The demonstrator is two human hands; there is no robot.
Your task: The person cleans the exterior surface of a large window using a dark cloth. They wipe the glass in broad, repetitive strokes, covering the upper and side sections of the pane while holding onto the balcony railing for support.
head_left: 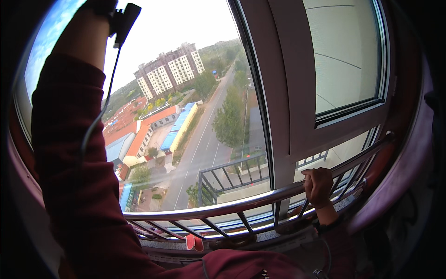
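My left arm in a maroon sleeve reaches up along the left side, in front of the large window pane (232, 116). Only the wrist end of my left hand (90, 28) shows; its fingers are hidden at the dark upper rim. A black device (125, 24) is at this wrist, and a dark cable (98, 116) runs down from it along the sleeve. At the lower right, my right hand (318, 185) is closed around the shiny metal railing (241, 202), its fingers curled over the top bar. A dark band circles the right wrist.
A brown window frame (274, 93) divides the large pane from a smaller framed window (346, 56) at the right. A red cloth-like item (194, 242) hangs low by the railing's bars. Beyond the glass lie a road (200, 144), trees and buildings far below.
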